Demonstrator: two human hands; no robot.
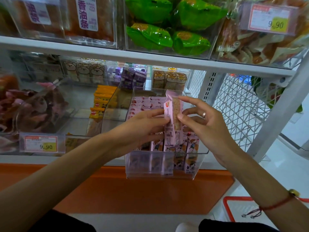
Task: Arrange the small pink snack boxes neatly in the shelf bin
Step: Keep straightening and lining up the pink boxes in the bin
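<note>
A white pack label (87,13) on the top shelf reads "香油条" and "XIANG YOU". Two price tags, one at the upper right (269,19) and one at the lower left (41,144), each show "9.90".

One pink snack pack (173,118) is upright above the clear bin (160,166), pinched between both hands, its long side w/ the barcode facing near. The bin juts out over the shelf's near edge. Along its near wall a row of pink packs (175,148) stands on end (cartoon figures on the fronts), touching side by side. Farther back, more pink packs (147,104) lie flat in tidy rows, approx. level w/ each other, filling the far part.
</note>
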